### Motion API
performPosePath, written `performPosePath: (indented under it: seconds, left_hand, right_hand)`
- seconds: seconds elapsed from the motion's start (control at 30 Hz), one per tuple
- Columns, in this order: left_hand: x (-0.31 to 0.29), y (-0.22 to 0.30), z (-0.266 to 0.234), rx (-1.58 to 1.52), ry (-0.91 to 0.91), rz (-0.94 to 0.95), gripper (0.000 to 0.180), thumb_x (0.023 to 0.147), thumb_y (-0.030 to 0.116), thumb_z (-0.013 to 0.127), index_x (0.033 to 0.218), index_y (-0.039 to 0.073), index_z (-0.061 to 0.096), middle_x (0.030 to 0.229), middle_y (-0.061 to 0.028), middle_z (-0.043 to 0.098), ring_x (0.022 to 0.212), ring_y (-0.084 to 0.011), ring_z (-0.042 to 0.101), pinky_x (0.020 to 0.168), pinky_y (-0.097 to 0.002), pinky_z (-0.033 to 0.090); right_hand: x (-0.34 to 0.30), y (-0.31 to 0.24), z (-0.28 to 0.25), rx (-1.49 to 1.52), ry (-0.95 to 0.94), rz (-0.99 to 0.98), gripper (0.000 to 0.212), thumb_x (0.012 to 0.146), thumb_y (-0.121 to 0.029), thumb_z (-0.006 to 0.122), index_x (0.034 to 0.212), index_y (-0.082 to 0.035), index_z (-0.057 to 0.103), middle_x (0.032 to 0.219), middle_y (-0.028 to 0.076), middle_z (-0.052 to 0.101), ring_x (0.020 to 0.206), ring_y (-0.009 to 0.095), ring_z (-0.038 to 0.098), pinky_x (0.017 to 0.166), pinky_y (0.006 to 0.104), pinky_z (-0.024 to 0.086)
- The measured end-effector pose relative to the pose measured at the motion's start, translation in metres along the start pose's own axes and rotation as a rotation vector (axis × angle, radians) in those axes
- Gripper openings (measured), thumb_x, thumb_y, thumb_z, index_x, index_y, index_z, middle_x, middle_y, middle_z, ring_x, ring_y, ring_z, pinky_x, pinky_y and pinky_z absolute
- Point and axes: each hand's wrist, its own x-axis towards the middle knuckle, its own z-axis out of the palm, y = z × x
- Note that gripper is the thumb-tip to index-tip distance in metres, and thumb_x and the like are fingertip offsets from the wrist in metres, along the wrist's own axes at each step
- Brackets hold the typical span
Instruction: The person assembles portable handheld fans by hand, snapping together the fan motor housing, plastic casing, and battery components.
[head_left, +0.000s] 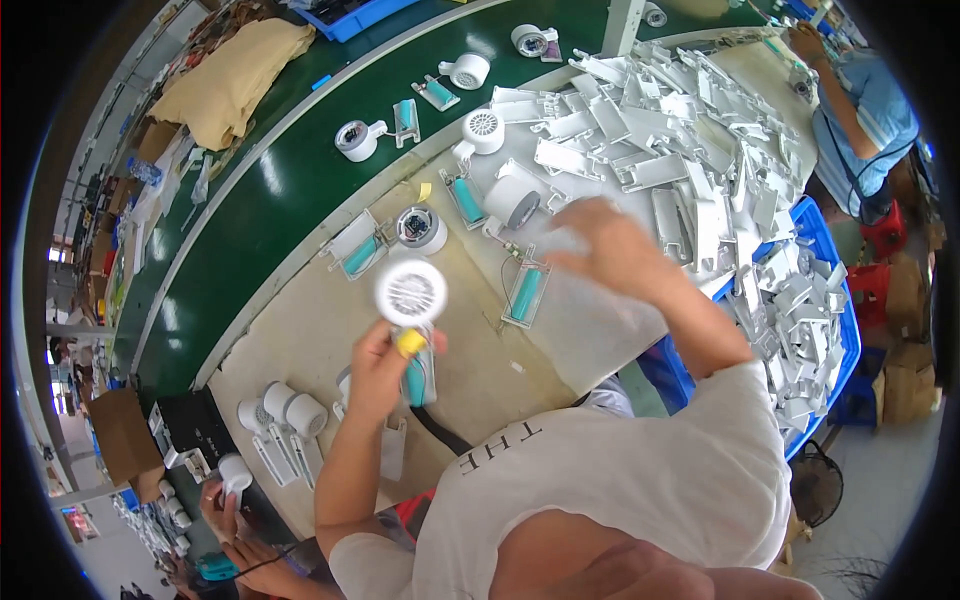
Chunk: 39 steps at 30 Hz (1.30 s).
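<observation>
My left hand (374, 372) is closed around the lower part of a small white handheld fan (411, 291), its round slotted grille turned up. A yellow piece (410, 342) sits below the fan head, and a handle part with a teal battery (417, 383) hangs beside my fingers. Blurred by motion, my right hand (612, 248) hovers over the table with fingers apart and seemingly nothing in them. Nearest to it are a white fan head (513, 200) lying on its side and a handle shell with a teal battery (525, 292) and thin wires.
White handle shells (690, 130) are heaped at the right, more in a blue crate (850, 335). Several fan units (420, 229) line the table's far side and a green belt (290, 190). Finished-looking white fans (290, 410) lie left; co-workers' hands (235, 515) show lower left, another person (865, 125) upper right.
</observation>
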Motion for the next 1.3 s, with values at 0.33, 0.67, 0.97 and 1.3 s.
performPosePath:
  seconds: [0.33,0.67,0.97,1.3]
  left_hand:
    - [0.036,0.022,-0.015,-0.312,0.111,-0.096,0.033,0.082,0.033,0.057,0.097,0.003,0.060,0.088,-0.0048,0.065,0.063,-0.0039,0.051,0.045,-0.0171,0.028]
    - [0.035,0.001,-0.001,-0.570,0.316,0.286,0.035,0.084,0.023,0.056,0.111,0.001,0.052,0.107,-0.0079,0.057,0.094,-0.0163,0.056,0.077,-0.0305,0.047]
    - [0.026,0.013,0.006,-0.732,0.340,0.419,0.037,0.089,0.024,0.046,0.120,0.003,0.043,0.120,-0.0111,0.050,0.108,-0.0212,0.051,0.088,-0.0381,0.045]
    - [0.017,0.011,0.001,-0.726,0.370,0.425,0.040,0.089,0.025,0.046,0.119,0.000,0.043,0.119,-0.0115,0.050,0.106,-0.0214,0.052,0.086,-0.0375,0.047]
  right_hand:
    - [-0.011,0.053,-0.046,-0.583,-0.238,-0.482,0.052,0.069,0.003,0.047,0.115,-0.020,0.052,0.127,0.003,0.044,0.121,0.027,0.038,0.095,0.0416,0.037]
    - [0.026,-0.061,-0.011,0.218,0.145,-0.336,0.054,0.061,-0.005,0.071,0.111,-0.006,0.052,0.107,0.013,0.055,0.092,0.027,0.055,0.077,0.0343,0.046]
    - [0.069,-0.102,0.051,0.764,0.245,-0.209,0.051,0.070,-0.004,0.064,0.115,-0.003,0.039,0.103,0.015,0.056,0.093,0.024,0.058,0.080,0.0310,0.045]
    - [0.072,-0.095,0.054,0.804,0.214,-0.063,0.050,0.071,-0.001,0.062,0.116,-0.002,0.042,0.105,0.008,0.055,0.095,0.015,0.053,0.082,0.0263,0.042]
